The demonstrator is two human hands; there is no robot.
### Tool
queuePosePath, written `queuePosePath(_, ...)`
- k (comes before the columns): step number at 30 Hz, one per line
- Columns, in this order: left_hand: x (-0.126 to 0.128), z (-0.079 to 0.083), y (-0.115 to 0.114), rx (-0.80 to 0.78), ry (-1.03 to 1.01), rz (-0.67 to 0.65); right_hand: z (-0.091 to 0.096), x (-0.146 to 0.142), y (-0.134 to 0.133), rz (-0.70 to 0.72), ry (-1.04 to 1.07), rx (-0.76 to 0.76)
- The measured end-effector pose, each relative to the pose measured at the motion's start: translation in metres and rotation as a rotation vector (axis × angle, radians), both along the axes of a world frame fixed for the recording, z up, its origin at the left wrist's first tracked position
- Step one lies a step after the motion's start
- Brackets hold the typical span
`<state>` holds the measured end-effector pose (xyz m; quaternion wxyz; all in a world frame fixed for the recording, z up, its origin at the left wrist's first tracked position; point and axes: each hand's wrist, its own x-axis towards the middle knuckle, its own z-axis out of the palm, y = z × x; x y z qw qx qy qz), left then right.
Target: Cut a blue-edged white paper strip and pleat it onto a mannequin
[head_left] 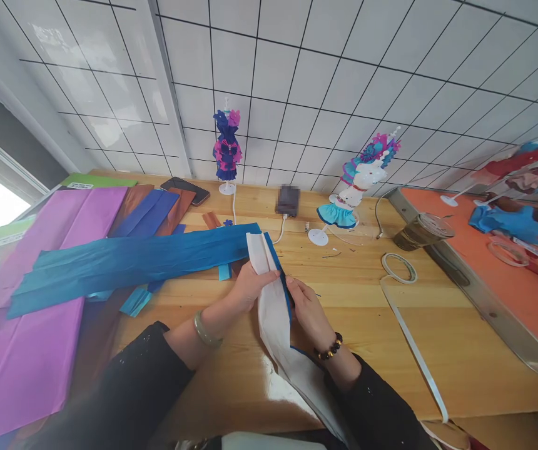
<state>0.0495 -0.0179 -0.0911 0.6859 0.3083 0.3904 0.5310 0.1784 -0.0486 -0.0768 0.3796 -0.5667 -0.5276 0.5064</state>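
Observation:
A long strip, white on the face toward me with a dark blue edge, runs from mid-table down toward my lap. My left hand is closed on its upper part, thumb lying across the white face. At the blue edge, my right hand pinches the same strip between thumb and fingers. Just beyond the strip's top end lies a wide blue crepe paper band, stretching left over other sheets. Whether the strip and the band are joined I cannot tell.
Purple paper sheets cover the left side. A phone, a dark box with a cable and small dress forms stand along the wall. To the right are a tape roll, a white tape strip and a brown roll.

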Motion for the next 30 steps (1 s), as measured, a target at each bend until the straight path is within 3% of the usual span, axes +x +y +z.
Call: queuePosePath(30, -0.0006, -0.0024, 0.0015, -0.011, -0.014, 0.058, -0.0003, -0.0032, -0.0004, -0.029, -0.024, 0.052)
